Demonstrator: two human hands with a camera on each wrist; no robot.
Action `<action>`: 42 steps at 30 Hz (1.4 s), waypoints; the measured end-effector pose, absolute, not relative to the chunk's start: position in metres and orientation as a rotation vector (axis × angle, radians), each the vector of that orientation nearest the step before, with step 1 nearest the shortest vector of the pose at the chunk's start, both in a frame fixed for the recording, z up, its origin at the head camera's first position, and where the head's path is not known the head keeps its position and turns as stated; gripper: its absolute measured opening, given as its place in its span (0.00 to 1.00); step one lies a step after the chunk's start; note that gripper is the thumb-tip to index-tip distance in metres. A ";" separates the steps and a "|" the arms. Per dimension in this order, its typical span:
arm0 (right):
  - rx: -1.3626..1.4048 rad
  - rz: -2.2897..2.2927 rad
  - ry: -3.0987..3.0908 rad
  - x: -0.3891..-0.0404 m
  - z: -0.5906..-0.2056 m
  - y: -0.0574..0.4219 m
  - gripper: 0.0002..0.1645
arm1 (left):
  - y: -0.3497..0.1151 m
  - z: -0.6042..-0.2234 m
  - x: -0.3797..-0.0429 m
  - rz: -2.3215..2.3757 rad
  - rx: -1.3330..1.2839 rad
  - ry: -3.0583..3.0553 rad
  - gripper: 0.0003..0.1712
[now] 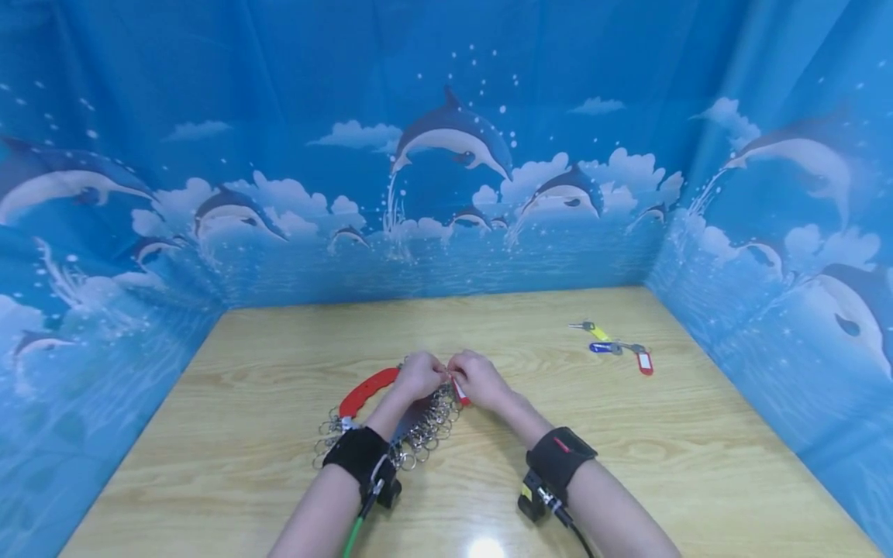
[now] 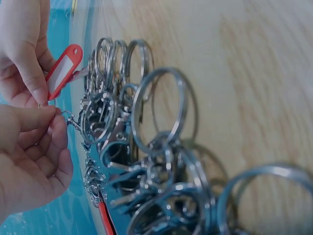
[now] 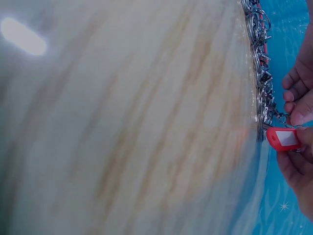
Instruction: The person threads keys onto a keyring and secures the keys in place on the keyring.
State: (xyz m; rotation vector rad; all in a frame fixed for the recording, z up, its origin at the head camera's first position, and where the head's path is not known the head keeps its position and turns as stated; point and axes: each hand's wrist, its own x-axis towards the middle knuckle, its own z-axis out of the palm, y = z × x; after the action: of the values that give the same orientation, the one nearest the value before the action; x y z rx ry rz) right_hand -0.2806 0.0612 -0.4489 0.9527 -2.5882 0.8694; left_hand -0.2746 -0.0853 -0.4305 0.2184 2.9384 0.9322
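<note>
Over the right end of a large key ring with a red curved handle [image 1: 368,390], my two hands meet fingertip to fingertip. Many small metal split rings and clips [image 2: 161,112] hang around it. My left hand [image 1: 417,376] pinches a small metal ring at a clip, mostly hidden by the fingertips. The right hand [image 1: 481,380] pinches the ring end of a red key tag [image 3: 284,139] with a white label. In the left wrist view a key [image 2: 78,74] shows partly behind the tag [image 2: 62,71].
Toward the back right of the wooden table [image 1: 698,449] lie keys with a yellow tag [image 1: 598,333], a blue tag [image 1: 600,348] and another red tag [image 1: 645,363]. A blue dolphin-print curtain [image 1: 314,256] surrounds the table at the back and sides.
</note>
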 end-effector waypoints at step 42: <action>0.616 0.763 -2.815 -0.296 -0.452 0.114 0.10 | -0.063 -0.433 -0.255 0.179 0.985 2.924 0.21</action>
State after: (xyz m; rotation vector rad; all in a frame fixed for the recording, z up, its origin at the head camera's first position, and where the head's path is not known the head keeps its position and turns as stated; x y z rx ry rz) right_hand -0.2957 0.1143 -0.4521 0.6156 -2.8152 0.7633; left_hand -0.2553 -0.0632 -0.4327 0.9848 2.9237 0.1786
